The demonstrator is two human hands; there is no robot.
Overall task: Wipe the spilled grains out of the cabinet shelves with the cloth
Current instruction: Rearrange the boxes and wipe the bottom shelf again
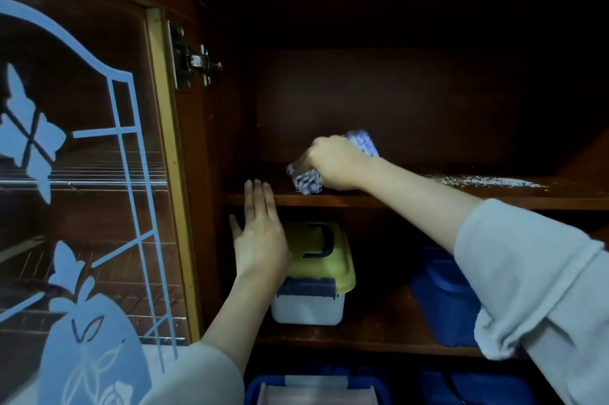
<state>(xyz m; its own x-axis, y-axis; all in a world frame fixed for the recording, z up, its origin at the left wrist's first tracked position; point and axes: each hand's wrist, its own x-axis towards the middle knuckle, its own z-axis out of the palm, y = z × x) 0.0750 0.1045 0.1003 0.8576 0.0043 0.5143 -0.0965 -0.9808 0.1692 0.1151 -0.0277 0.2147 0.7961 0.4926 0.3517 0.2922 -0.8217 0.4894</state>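
Note:
My right hand (334,162) grips a bunched blue-and-white patterned cloth (306,179) and holds it down on the upper wooden shelf (412,198), near its front edge, left of the middle. A streak of pale spilled grains (487,180) lies on the same shelf to the right of the cloth, apart from it. My left hand (258,233) is flat with straight fingers, raised just below and against the shelf's front edge at the left, holding nothing.
An open cabinet door (82,174) with frosted blue glass stands at the left, its hinge (194,58) beside the shelf. On the lower shelf sit a white box with a yellow lid (319,269) and a blue container (445,292). More blue containers (313,388) lie below.

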